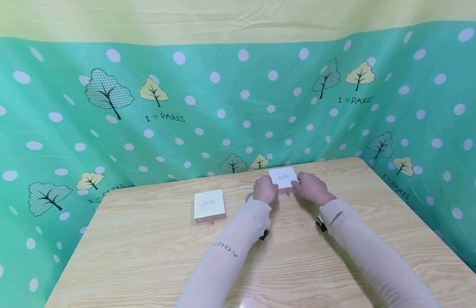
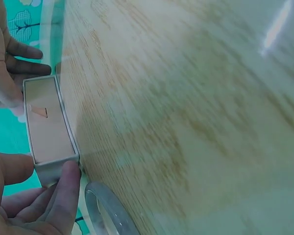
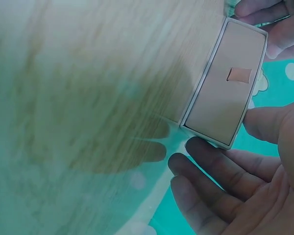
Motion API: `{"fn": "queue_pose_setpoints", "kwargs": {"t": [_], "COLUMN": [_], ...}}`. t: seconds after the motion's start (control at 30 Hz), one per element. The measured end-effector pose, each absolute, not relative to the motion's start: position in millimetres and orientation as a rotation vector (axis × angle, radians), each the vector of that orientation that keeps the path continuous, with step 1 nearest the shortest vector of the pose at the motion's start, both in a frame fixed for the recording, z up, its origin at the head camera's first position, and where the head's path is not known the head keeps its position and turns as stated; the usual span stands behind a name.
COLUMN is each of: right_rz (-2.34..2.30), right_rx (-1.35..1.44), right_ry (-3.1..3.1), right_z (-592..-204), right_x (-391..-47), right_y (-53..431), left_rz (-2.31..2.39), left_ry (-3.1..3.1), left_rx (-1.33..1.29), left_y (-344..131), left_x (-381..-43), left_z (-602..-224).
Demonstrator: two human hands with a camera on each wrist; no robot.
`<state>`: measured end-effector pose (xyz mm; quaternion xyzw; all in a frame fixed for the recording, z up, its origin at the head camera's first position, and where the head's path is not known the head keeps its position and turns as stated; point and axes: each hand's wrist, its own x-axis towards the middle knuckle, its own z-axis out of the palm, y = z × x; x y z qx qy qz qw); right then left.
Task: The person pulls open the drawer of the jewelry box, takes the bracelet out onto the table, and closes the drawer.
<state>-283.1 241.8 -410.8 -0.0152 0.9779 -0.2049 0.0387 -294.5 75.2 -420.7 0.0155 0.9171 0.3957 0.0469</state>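
Note:
At the table's far edge, both hands hold a small white drawer box (image 1: 282, 176) with printed lettering on its lid. My left hand (image 1: 266, 189) grips its left side, thumb on the top edge and fingertips at the side wall. From the right, my right hand (image 1: 312, 187) holds it with the thumb on top and fingers near the side; some fingers are spread. The box's pinkish front (image 2: 49, 132) carries a short ribbon tab (image 3: 239, 75). Beside my left hand is a greyish bangle (image 2: 108, 210); I cannot tell whether it is worn.
A second white box (image 1: 209, 204) of the same look lies on the wooden table (image 1: 145, 256), left of the hands. A green dotted curtain (image 1: 199, 107) with trees hangs behind the table and along its right side. Dark wrist straps show under both sleeves.

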Motion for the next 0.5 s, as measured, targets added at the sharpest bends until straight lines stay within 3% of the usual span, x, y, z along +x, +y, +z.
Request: {"fn": "queue_pose_setpoints", "kwargs": {"t": [0.5], "right_rz": [-0.657], "right_rx": [0.005], "right_ry": [2.984], "right_z": [-414.9], "right_x": [-280.0], "right_y": [243.3], "left_rz": [1.304], "left_ry": [2.739], "left_rx": [0.019], "left_y": [74.2], "left_x": [-293.4], "left_z": [-423.6]}}
